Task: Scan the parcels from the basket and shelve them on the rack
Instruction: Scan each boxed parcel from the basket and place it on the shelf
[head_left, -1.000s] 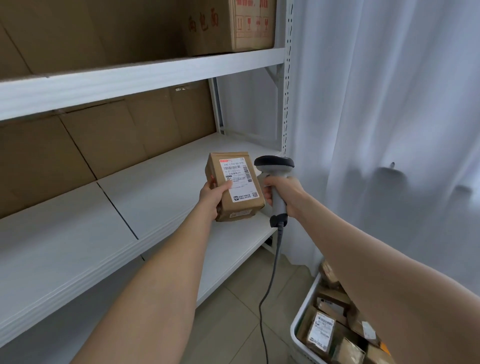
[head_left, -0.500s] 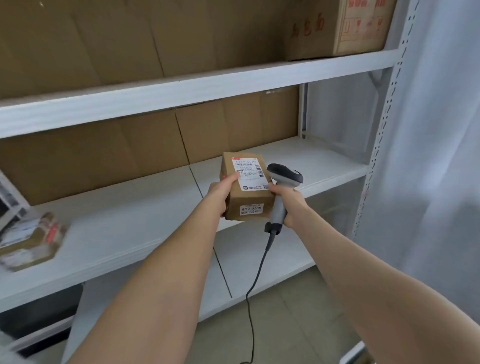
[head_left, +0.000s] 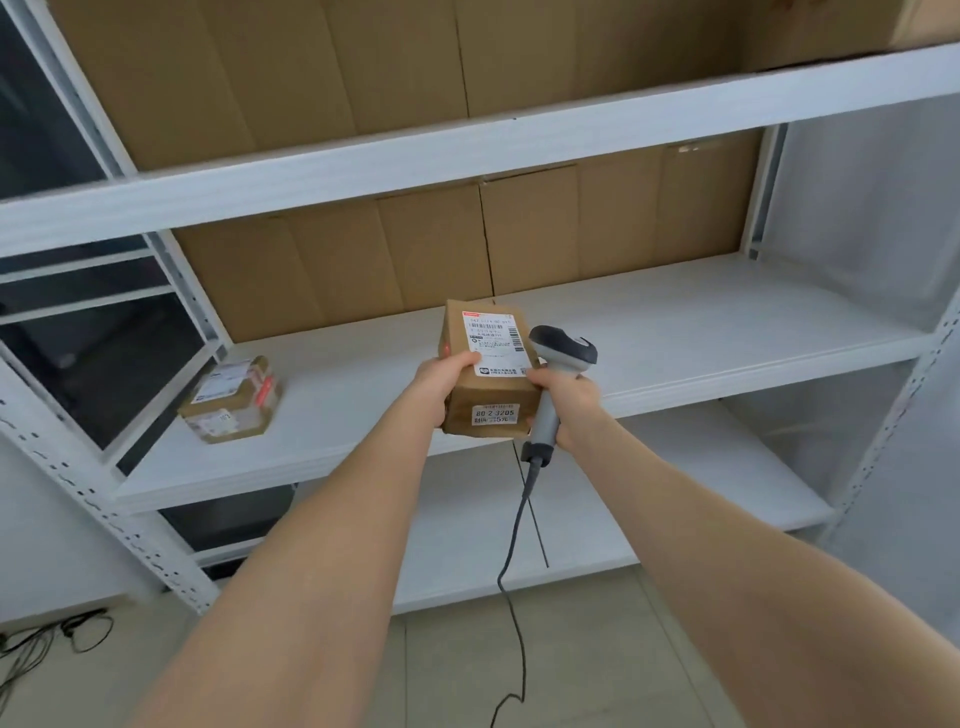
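Currently in my left hand (head_left: 441, 382): I am gripping the parcel (head_left: 488, 384) by its left side, with the thumb curling onto the top face.
Right hand (head_left: 569, 400): I am wrapping the fingers round the grey handle of the scanner (head_left: 563, 353), just beside the parcel's right edge; its cable (head_left: 514, 545) is hanging towards the floor.
Parcel position: I am holding it in the air over the front edge of the rack's (head_left: 701, 332) middle shelf.
Top label (head_left: 496, 343): white with a red strip and a barcode; the print is reading too small for me.
Near-face sticker (head_left: 496, 414): I am reading "80-2-3205".
Second parcel (head_left: 231, 400): taped and labelled, lying at the left end of the same shelf.
Rack back: brown cardboard sheets (head_left: 363, 260) are lining it.
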